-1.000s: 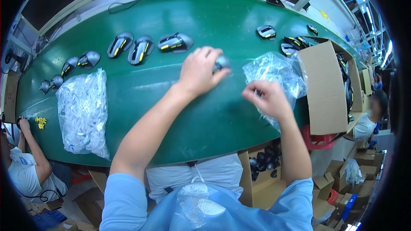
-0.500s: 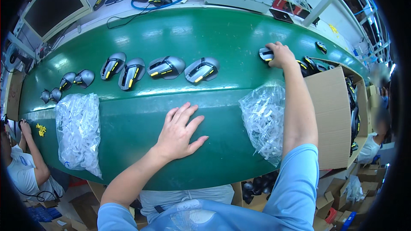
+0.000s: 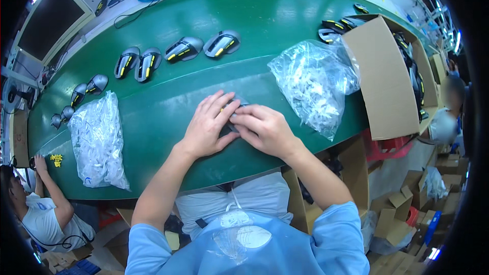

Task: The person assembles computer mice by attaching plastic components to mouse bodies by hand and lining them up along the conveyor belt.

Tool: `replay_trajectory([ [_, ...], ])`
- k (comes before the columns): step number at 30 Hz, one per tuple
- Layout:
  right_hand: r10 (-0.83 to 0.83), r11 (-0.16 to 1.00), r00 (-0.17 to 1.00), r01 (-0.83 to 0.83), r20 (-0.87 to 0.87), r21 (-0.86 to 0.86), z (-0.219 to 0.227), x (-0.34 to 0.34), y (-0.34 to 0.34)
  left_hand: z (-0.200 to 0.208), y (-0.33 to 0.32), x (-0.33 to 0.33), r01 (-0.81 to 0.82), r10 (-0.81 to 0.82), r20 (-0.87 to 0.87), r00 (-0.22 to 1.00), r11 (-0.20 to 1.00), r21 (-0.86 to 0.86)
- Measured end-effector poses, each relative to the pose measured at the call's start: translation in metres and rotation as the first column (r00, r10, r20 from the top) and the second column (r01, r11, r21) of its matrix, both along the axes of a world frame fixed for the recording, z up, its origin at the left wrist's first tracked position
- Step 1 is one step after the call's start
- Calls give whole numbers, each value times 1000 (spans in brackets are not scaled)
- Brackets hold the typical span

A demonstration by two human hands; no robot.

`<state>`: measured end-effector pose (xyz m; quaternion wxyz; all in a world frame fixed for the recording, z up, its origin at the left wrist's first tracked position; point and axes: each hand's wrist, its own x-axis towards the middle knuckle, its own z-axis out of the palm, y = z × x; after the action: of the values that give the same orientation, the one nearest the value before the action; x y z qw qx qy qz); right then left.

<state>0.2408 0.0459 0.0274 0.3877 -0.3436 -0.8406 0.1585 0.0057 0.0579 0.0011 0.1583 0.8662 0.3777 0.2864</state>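
Observation:
On the green bench in front of me lies a grey computer mouse (image 3: 225, 130), mostly covered by both my hands. My left hand (image 3: 208, 126) is laid over its left side, with the fingers close together and the thumb at the near edge. From the right, my right hand (image 3: 266, 128) grips it with bent fingers, the fingertips close to those of the left. Beyond my hands, several grey and black mice with yellow side buttons stand in a row, the closest being a mouse (image 3: 222, 44) at the row's right end.
A clear bag of translucent pieces (image 3: 316, 86) lies to the right; a similar bag (image 3: 99, 142) lies left. At the far right an open cardboard box (image 3: 384, 84) holds more mice. A co-worker (image 3: 51, 209) sits at left near small yellow parts (image 3: 56, 160). A monitor (image 3: 53, 18) stands behind.
My right hand has brought the mouse from the far right to the middle of the near bench. My left hand, flat on the bench before, now rests on it. The view has shifted.

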Motion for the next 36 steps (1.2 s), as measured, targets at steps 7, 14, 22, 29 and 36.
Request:
replay_trajectory([
  [7, -403, 889, 806, 457, 434, -22, 27, 130, 10, 10, -36, -5, -302, 300, -188, 935, 953, 20],
  [14, -411, 892, 761, 451, 503, 46, 0, 122, 20, 6, -34, 2, -203, 225, -123, 967, 965, 167],
  [22, -458, 886, 855, 461, 242, 49, 51, 120, -12, 10, -42, 7, -364, 359, -224, 906, 931, 16],
  [29, -201, 949, 977, 176, -70, -263, 18, 5, -38, -1, -65, 7, -304, 304, -108, 947, 953, 17],
  [36, -206, 933, 959, 133, -195, -335, -17, -17, -42, -4, -63, 7, -255, 257, -54, 965, 966, 42],
])
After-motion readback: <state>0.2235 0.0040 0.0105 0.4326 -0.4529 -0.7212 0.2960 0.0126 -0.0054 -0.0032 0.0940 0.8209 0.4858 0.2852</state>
